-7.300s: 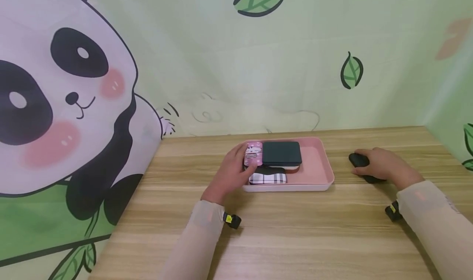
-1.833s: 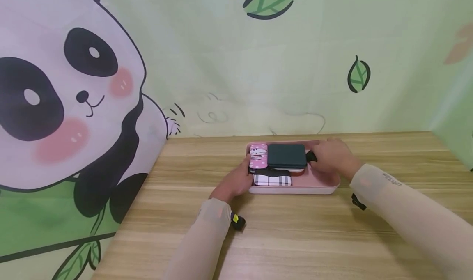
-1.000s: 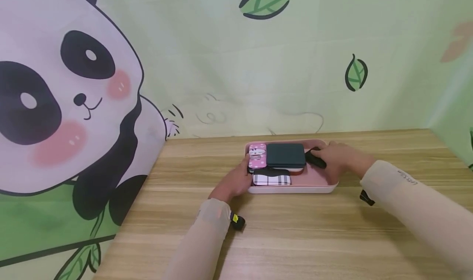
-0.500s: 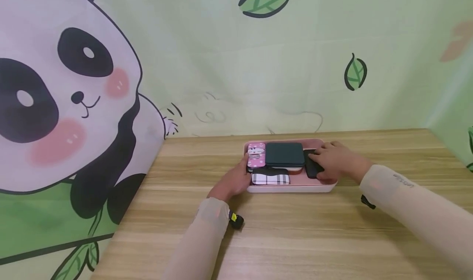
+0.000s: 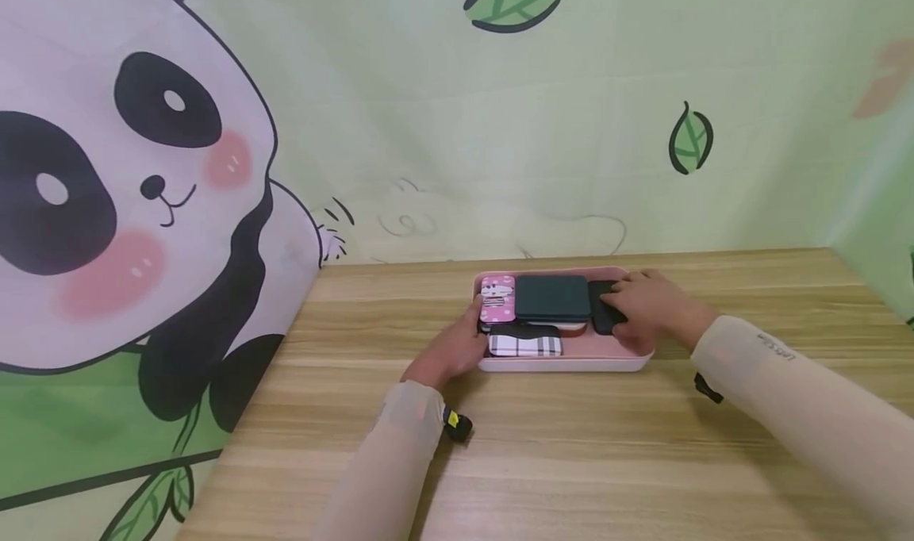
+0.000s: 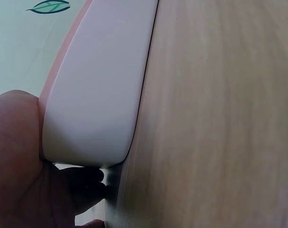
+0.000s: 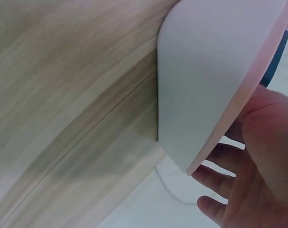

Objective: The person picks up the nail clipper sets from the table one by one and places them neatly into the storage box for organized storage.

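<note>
A pink tray with white outer walls (image 5: 571,364) stands on the wooden table. My left hand (image 5: 450,349) holds its left end; in the left wrist view the palm is at the rim and the fingers reach round the outer wall. Inside the tray, my right hand (image 5: 653,307) has thumb and fingertips on a flat black oblong object (image 5: 602,309), partly hidden by them. The other fingers of the right hand (image 7: 244,175) hang past the rim. Left of the black object lie a dark green box (image 5: 552,297) and a pink cat-patterned tin (image 5: 497,300).
A black-and-white plaid pouch (image 5: 525,344) lies at the tray's front left. A pale item with a reddish edge (image 5: 574,327) shows beneath the green box. Behind the table (image 5: 571,462) hangs a pale green printed cloth (image 5: 428,128) with a large panda.
The right hand has brought the black object from the table into the tray's right part, turned it lengthwise front to back, and shifted it slightly rearward. The left hand stays at the tray's left end.
</note>
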